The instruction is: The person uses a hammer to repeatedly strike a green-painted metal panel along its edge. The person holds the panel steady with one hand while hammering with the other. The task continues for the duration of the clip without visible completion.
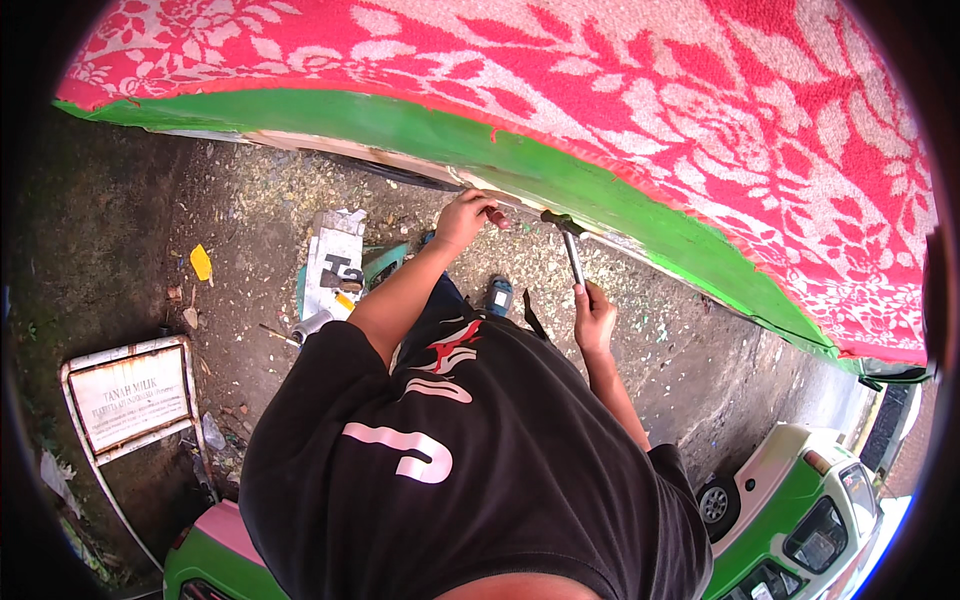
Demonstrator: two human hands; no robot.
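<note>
My left hand [467, 217] grips a short reddish-brown tool handle [498, 218] at the lower edge of a green vehicle panel [588, 182]; the tool's far end is hidden. Just right of it, the dark head of a hammer [562, 220] sits at that edge, its silver shaft angled down into my right hand [593, 316], closed around it. A red and white floral cloth [700, 110] covers the top of the vehicle above the panel. My sandalled foot [499, 294] shows on the gritty ground below, between my hands.
A pale board with tools [325, 250] lies on the littered ground [240, 290] to my left, near a small yellow scrap [200, 263]. A rusty white metal sign [130, 390] stands at the lower left. Green and white vehicles [820, 510] are at lower right and behind me.
</note>
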